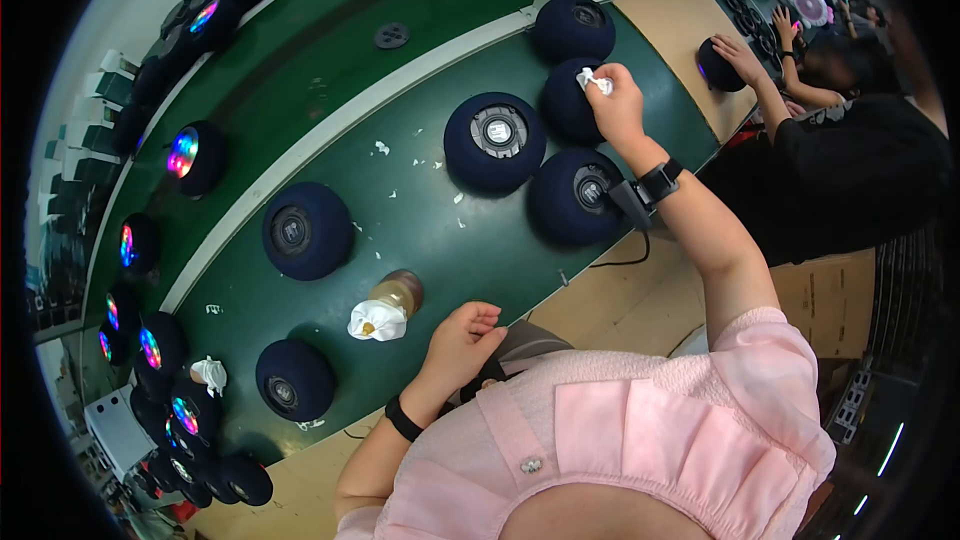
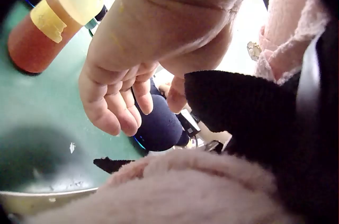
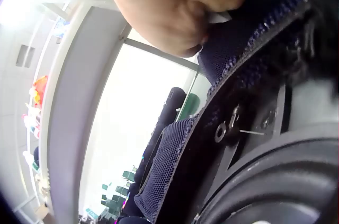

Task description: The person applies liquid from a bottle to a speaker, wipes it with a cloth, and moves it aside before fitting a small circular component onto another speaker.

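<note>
White wad: a crumpled white wad (image 1: 598, 83) sits in your fingertips at the side of a navy speaker (image 1: 565, 108), toward the far end of the green surface (image 1: 480, 260).
Your right hand: you pinch the wad between thumb and fingers with your right hand (image 1: 622, 105), beside the speaker's mesh.
Your left hand: your left hand (image 1: 462, 345) grasps nothing; its fingers hang loosely curled near the front edge.
Speakers close by: three more surround the one you work at: an upper speaker (image 1: 575, 28), a middle speaker (image 1: 494, 143) with its round recess facing up, and a lower speaker (image 1: 577, 197) under your wrist.
Bottle: near your left hand you have an amber bottle (image 1: 403, 289), white cloth (image 1: 376, 324) at its top.
Scraps: small white scraps (image 1: 381, 148) lie scattered between the speakers.
Toward your left: two unlit speakers (image 1: 308, 230) stand well apart from the cluster; beyond them, lit speakers (image 1: 183, 152) glow in several colours.
Toward your right: another person (image 1: 850, 180) in black touches a dark round unit (image 1: 720, 66) on a cardboard sheet (image 1: 680, 35).
</note>
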A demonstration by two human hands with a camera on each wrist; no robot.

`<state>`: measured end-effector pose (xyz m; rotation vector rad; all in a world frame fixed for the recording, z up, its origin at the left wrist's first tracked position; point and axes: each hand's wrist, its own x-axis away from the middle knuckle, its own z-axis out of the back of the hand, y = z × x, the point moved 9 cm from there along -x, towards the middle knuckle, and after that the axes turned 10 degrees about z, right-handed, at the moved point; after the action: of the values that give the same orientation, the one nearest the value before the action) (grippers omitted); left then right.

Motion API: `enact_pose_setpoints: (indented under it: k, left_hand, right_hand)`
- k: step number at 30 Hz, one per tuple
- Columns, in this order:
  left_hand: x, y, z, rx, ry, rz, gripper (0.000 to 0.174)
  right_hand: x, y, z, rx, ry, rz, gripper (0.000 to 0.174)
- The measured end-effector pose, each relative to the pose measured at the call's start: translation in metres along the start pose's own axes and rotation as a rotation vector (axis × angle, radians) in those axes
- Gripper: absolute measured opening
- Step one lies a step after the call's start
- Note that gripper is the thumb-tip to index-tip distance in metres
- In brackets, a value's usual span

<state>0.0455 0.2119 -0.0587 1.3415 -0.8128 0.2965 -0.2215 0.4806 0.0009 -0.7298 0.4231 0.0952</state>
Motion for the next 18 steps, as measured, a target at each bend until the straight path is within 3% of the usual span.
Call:
enact_pose_setpoints:
  k: [3,5,7,10,12,16,18]
  left_hand:
    - [0.000,-0.003,0.002,0.000,0.001,0.019,0.024]
    - [-0.001,-0.004,0.002,0.014,-0.001,0.032,0.024]
    - [-0.001,-0.002,0.000,0.010,-0.008,0.026,0.024]
    - [-0.002,-0.001,-0.002,0.010,-0.021,0.034,0.025]
    - [0.000,0.001,0.000,-0.014,-0.016,0.025,0.025]
    - [0.000,-0.003,0.003,0.012,-0.006,0.019,0.024]
    - [-0.001,-0.002,0.003,0.015,-0.010,0.024,0.025]
  right_hand:
    - [0.006,0.005,0.006,-0.149,0.085,-0.073,0.017]
    - [0.005,-0.011,-0.008,-0.118,-0.116,0.109,0.015]
    - [0.003,-0.021,-0.009,-0.038,-0.157,0.140,0.015]
    - [0.001,-0.014,-0.009,-0.026,-0.165,0.103,0.016]
    - [0.001,-0.005,-0.002,-0.035,-0.060,0.040,0.016]
    - [0.003,-0.004,-0.005,-0.150,-0.102,-0.058,0.016]
    - [-0.001,-0.018,-0.010,-0.010,-0.147,0.111,0.016]
